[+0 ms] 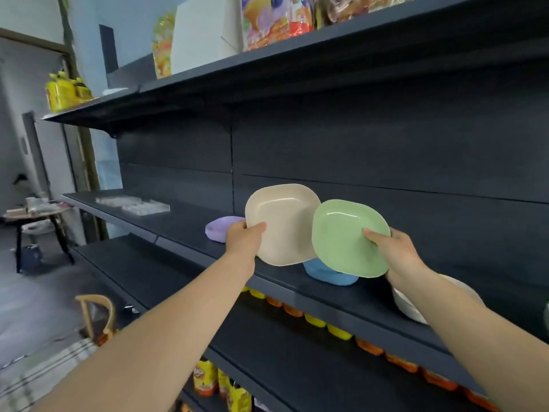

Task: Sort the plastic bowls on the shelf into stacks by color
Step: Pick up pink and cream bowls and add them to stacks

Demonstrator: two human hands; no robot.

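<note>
My left hand (244, 237) grips the left rim of a beige square bowl (286, 226), tilted up with its hollow facing me above the dark shelf (184, 221). Beside it, my right hand (392, 251) pinches the right rim of a green bowl (344, 236), also tilted toward me; the green rim overlaps the beige one. A purple bowl (218, 228) lies on the shelf behind my left hand. A blue bowl (325, 273) sits on the shelf under the green one. White bowls (408, 307) rest further right, partly hidden by my right forearm.
A clear plastic tray (133, 203) lies at the shelf's left end. Snack bags (267, 22) and a white box (202, 34) stand on the shelf above. Orange and yellow packs (315, 319) line the shelf below. A small table (38, 215) stands at left.
</note>
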